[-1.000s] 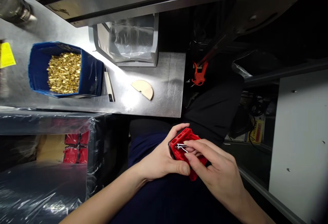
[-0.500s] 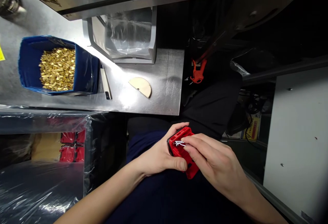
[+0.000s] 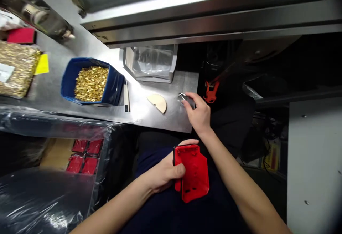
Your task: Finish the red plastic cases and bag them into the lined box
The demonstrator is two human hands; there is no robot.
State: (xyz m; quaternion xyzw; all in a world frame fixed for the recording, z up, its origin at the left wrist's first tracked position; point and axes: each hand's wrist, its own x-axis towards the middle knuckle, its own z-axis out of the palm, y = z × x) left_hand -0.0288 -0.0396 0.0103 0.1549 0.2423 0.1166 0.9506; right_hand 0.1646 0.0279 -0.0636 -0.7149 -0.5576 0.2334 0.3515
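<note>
Right hand (image 3: 200, 115) moved over bench (image 3: 175, 121) (shiny) | pinches silver piece (image 3: 181, 95) | left hand (image 3: 167, 172) clasps shell (image 3: 196, 169)

Bench (image 3: 176, 120): bare metal, smooth, throwing back a hard glare. Red housing (image 3: 196, 177): moulded plastic, slight sheen. Small fitting (image 3: 182, 95): bright, shiny metal. Half-disc (image 3: 158, 102): pale, matt, wood-like. Blue bin (image 3: 116, 87): plastic; loose pieces (image 3: 91, 86) inside glossy, brass-like metal. Wrapping film (image 3: 40, 202), lower left: crinkled, glossy plastic. Yellow note (image 3: 42, 65): matt paper.
</note>
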